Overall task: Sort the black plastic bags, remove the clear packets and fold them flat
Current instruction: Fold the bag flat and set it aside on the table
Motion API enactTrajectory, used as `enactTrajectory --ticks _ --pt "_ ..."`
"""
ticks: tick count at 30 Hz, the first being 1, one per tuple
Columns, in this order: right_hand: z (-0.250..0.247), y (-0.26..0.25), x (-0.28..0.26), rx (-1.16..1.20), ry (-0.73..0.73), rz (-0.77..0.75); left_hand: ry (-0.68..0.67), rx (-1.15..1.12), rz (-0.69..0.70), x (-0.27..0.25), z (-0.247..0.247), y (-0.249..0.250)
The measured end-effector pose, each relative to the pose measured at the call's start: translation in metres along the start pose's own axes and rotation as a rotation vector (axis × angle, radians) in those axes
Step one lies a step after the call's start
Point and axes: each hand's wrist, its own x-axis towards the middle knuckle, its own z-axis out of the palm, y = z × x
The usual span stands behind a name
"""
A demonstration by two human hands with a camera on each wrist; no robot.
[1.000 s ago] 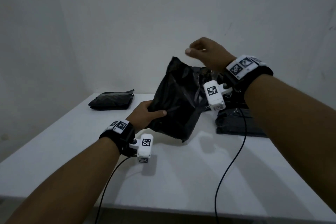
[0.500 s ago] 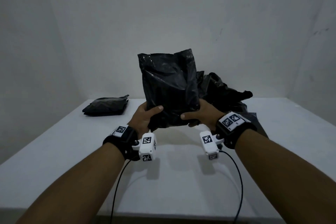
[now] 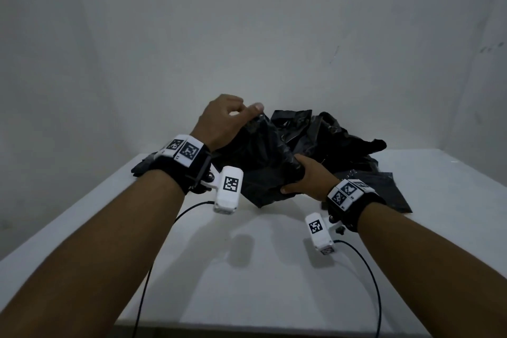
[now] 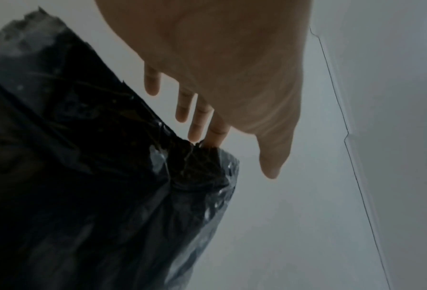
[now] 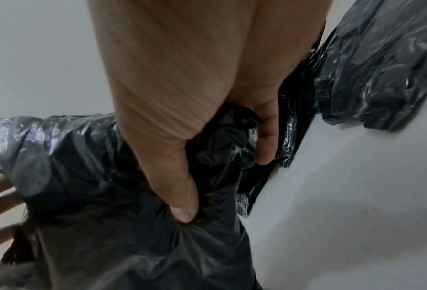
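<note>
The bag (image 3: 263, 162) hangs between both hands above the far middle of the table (image 3: 247, 269). The left hand (image 3: 222, 121) is raised at its upper edge; its index finger (image 4: 216, 131) goes into the bunched rim, the other fingers straight and apart, so no firm grasp shows. The right hand (image 3: 310, 175) clenches the lower part, thumb (image 5: 180, 198) and fingers curled into crumpled film. Behind lies a heap (image 3: 337, 145) of glossy, wrinkled black bags, with a flat one (image 3: 384, 192) just beside the right wrist. The near table is white and smooth.
</note>
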Motion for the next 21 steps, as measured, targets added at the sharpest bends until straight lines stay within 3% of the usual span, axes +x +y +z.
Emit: enactTrajectory --ticks 7,14,21 --pt "0.001 0.003 -0.001 0.013 -0.012 0.018 -0.010 -0.062 0.059 -0.004 0.010 -0.002" --pt "-0.011 0.022 -0.017 0.465 -0.058 0.119 0.000 -0.139 0.007 -0.007 -0.003 -0.008" --pt "-0.006 0.019 -0.025 0.335 -0.110 0.011 -0.051 -0.149 -0.004 -0.003 -0.002 -0.002"
